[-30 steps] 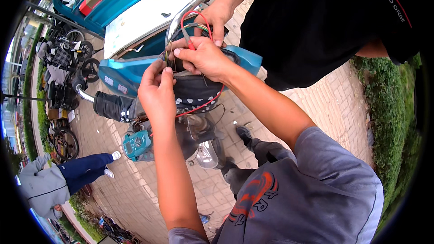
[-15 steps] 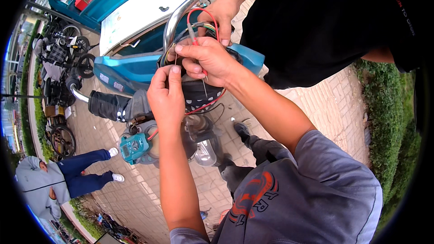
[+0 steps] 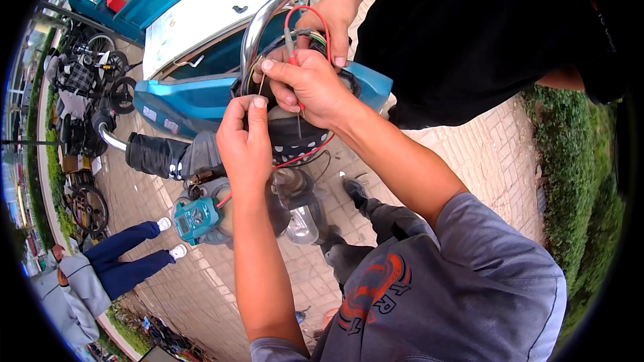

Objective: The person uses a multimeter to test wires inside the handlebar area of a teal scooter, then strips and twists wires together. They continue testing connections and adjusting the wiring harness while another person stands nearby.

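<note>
My left hand (image 3: 245,141) pinches a thin wire between thumb and forefinger, in front of the teal body panel (image 3: 181,104). Just above it, my right hand (image 3: 312,87) is closed, its thumb and forefinger on the wire's upper part. Tucked in the right hand's fingers is a red test probe (image 3: 292,52); its metal needle (image 3: 299,126) points down below the palm. The red lead loops up over the hand and runs down toward a teal multimeter (image 3: 198,220). Behind my fingers, a wire bundle (image 3: 314,33) is partly hidden.
Another person's hand (image 3: 334,17) is by the wire bundle. A chrome handlebar (image 3: 258,27) rises beside my hands; a black grip sleeve (image 3: 155,154) lies left. A person in blue trousers (image 3: 127,255) stands lower left. Parked bikes (image 3: 94,74) and a hedge (image 3: 570,161) border the paving.
The view has shifted slightly. The probe's needle hangs more nearly straight down. Both my hands keep their pinch on the wire. The person at lower left has changed arm position.
</note>
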Available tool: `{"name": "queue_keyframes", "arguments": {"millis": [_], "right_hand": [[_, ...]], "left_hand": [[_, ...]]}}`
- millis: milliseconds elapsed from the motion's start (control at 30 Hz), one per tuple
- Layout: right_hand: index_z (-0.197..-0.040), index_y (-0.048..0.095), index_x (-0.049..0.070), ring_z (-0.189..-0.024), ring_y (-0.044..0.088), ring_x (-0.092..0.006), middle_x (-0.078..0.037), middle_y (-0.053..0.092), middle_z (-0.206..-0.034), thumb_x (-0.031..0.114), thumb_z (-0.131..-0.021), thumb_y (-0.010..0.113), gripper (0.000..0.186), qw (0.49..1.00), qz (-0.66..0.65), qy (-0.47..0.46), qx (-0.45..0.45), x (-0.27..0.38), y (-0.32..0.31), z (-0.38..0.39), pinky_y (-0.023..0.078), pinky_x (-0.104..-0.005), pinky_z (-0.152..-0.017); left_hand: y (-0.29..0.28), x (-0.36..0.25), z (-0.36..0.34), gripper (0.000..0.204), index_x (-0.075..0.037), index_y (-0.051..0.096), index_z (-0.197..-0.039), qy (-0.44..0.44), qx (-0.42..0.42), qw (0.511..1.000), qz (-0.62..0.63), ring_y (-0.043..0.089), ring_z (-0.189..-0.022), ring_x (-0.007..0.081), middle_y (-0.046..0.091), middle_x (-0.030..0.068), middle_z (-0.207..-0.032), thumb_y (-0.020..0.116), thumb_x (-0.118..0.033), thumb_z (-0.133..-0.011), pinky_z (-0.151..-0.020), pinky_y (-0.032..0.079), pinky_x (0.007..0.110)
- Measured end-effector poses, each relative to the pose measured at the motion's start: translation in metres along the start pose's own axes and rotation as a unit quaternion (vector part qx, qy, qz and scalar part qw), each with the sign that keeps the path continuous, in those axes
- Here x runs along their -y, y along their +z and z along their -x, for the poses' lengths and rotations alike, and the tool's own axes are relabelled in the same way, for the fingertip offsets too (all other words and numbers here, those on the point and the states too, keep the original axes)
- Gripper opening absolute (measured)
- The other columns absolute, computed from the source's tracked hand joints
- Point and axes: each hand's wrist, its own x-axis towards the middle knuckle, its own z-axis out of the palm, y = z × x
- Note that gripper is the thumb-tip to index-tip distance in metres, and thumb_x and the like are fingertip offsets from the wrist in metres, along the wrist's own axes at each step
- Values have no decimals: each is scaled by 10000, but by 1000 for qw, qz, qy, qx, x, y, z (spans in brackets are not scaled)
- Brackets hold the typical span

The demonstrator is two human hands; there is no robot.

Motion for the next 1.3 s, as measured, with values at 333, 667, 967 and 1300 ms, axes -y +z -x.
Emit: {"name": "queue_keyframes", "arguments": {"millis": [333,667,967,1300], "right_hand": [[-889,616,-5,-424,403,-63,14,481,-554,169,-929,618,179,999,-14,15,-27,1,-1,-1,296,-226,-385],[-891,625,-17,-463,433,-61,18,484,-569,191,-912,657,211,996,5,-18,-89,-5,4,-2,319,-209,-419],[-791,604,21,-438,402,-67,21,465,-552,213,-895,702,239,993,34,-9,-114,0,9,0,305,-229,-403],[-699,553,51,-415,376,-62,31,440,-542,159,-894,673,253,985,20,-41,-166,-2,15,1,265,-241,-373]], "left_hand": [[2,-23,-8,363,26,637,-888,-53,60,996,-41,468,-655,114,558,27,-728,788,-293,-800,-602,415,267],[2,-22,-1,495,-35,474,-753,-18,82,984,-156,326,-622,87,386,-43,-653,809,-399,-764,-543,306,251],[3,-23,6,652,-25,357,-694,21,38,975,-216,338,-619,174,347,28,-636,824,-480,-713,-547,354,331],[6,-26,10,719,-8,331,-669,22,15,970,-243,328,-597,218,344,67,-608,797,-554,-710,-534,342,375]]}}
